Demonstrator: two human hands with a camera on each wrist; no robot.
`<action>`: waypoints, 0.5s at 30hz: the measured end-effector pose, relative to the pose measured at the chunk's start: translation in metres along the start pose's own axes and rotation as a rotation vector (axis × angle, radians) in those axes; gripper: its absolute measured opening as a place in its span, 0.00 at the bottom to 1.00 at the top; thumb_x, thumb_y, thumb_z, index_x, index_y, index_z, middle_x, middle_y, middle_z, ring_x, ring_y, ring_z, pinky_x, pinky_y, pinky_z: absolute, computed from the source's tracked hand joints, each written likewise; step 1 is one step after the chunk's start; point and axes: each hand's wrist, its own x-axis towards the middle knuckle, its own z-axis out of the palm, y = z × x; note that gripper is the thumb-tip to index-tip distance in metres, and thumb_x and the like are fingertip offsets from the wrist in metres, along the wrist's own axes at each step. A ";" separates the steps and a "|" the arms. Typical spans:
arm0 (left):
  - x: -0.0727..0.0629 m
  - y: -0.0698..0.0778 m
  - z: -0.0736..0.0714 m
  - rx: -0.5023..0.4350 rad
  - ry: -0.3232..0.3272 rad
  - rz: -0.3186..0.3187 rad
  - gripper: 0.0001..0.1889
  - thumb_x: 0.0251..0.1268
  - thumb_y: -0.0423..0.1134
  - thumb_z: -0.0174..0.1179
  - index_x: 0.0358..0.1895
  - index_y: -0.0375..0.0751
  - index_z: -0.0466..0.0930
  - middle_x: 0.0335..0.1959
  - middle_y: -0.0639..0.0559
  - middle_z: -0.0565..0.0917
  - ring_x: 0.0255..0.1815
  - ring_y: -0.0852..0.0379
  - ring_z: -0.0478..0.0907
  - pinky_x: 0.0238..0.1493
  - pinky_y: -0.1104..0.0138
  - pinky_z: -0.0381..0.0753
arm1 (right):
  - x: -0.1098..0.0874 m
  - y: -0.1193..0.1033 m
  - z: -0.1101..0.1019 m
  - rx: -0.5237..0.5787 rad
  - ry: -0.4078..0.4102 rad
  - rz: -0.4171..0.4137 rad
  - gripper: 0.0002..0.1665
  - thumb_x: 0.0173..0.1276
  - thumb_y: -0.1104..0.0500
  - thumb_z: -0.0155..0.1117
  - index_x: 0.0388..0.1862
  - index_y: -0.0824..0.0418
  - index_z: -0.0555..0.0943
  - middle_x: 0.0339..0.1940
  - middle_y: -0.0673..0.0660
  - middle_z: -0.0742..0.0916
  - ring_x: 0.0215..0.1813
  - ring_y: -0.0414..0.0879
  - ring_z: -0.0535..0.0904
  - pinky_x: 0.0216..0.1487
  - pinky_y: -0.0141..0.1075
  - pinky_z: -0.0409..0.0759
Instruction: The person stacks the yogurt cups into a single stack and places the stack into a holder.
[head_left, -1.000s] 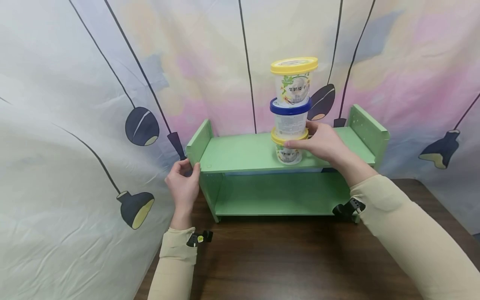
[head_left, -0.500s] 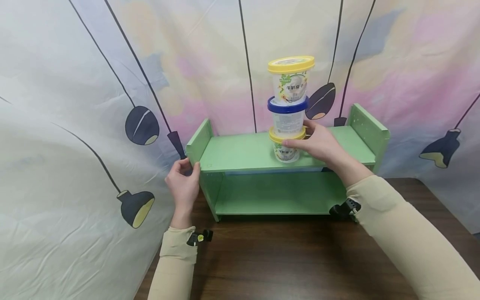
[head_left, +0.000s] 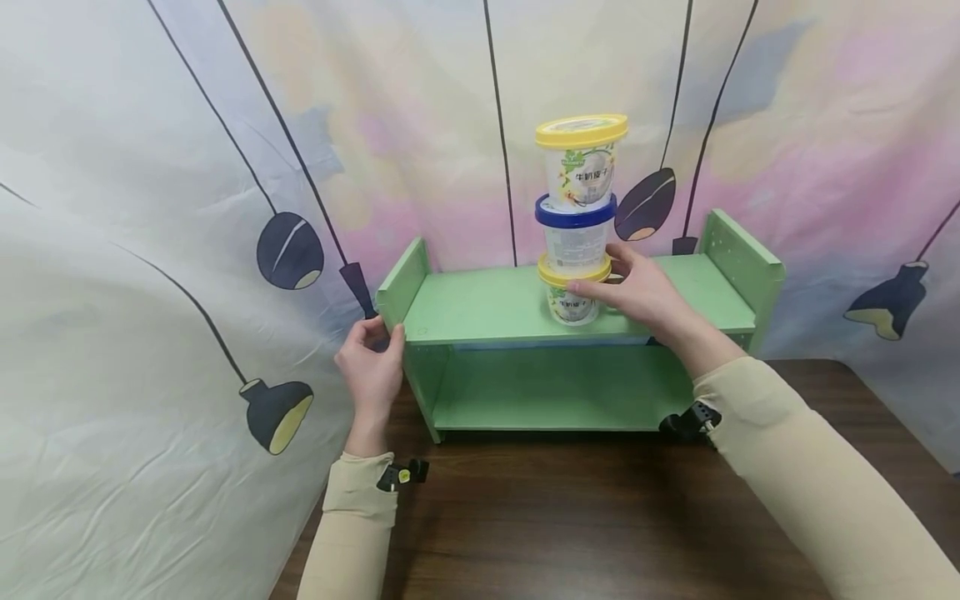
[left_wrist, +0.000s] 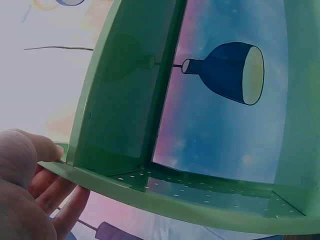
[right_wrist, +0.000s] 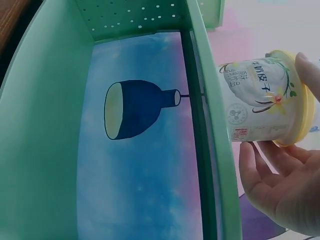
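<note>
Three white tubs stand stacked on the upper board of a green shelf point(head_left: 480, 304). The bottom tub point(head_left: 573, 307) has a yellow lid, the middle tub point(head_left: 576, 248) a blue lid, and the top tub point(head_left: 585, 175) a yellow lid. My right hand point(head_left: 641, 287) grips the bottom tub near its lid, thumb in front; the right wrist view shows fingers along the side of this tub point(right_wrist: 257, 100). At the shelf's left end, my left hand point(head_left: 371, 362) pinches the side panel's edge. In the left wrist view the thumb and fingers clasp the green panel point(left_wrist: 115, 180).
The shelf's lower board point(head_left: 555, 387) lies beneath, with raised side panels at both ends, the right panel point(head_left: 742, 258) among them. A dark wooden table point(head_left: 555, 517) carries the shelf. Behind hangs a cloth backdrop point(head_left: 420, 100) printed with lamps.
The right hand and the stack have shifted slightly left along the upper board. The left hand keeps its place on the side panel.
</note>
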 end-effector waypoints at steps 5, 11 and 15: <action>-0.002 -0.004 0.000 -0.007 0.012 0.012 0.12 0.67 0.34 0.74 0.48 0.30 0.88 0.41 0.39 0.91 0.44 0.47 0.90 0.50 0.55 0.84 | -0.003 0.006 0.001 -0.004 -0.046 -0.030 0.64 0.67 0.43 0.80 0.91 0.44 0.50 0.81 0.60 0.74 0.79 0.59 0.70 0.77 0.59 0.67; -0.010 -0.010 -0.005 -0.080 -0.018 -0.021 0.13 0.68 0.33 0.74 0.50 0.30 0.88 0.44 0.39 0.91 0.45 0.54 0.89 0.41 0.71 0.85 | -0.038 0.029 -0.001 -0.175 0.017 -0.144 0.66 0.67 0.44 0.81 0.91 0.44 0.48 0.82 0.63 0.71 0.78 0.63 0.72 0.72 0.60 0.75; -0.026 -0.018 -0.011 -0.138 -0.052 -0.049 0.13 0.73 0.33 0.70 0.55 0.30 0.85 0.49 0.39 0.89 0.46 0.62 0.85 0.41 0.76 0.80 | -0.075 0.062 -0.002 -0.289 0.264 -0.393 0.45 0.68 0.56 0.81 0.81 0.54 0.72 0.69 0.59 0.85 0.65 0.53 0.84 0.60 0.40 0.85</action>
